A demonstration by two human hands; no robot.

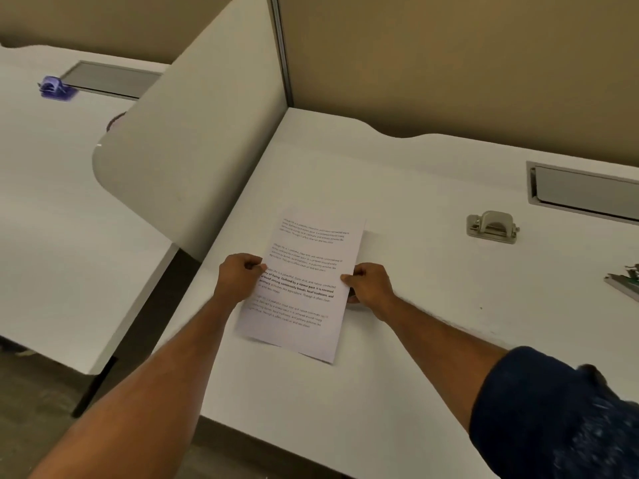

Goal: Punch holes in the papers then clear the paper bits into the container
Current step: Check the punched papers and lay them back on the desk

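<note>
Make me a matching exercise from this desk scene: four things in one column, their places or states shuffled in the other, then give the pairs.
Things
1. papers
2. metal hole punch
3. purple object
4. divider panel

Places or states
A. on the left desk, beyond the divider panel
B. stands upright between the two desks
C. pinched at both side edges by the left hand and right hand
D. untouched on the near desk, right of the papers

Pairs: 1-C, 2-D, 3-A, 4-B
</note>
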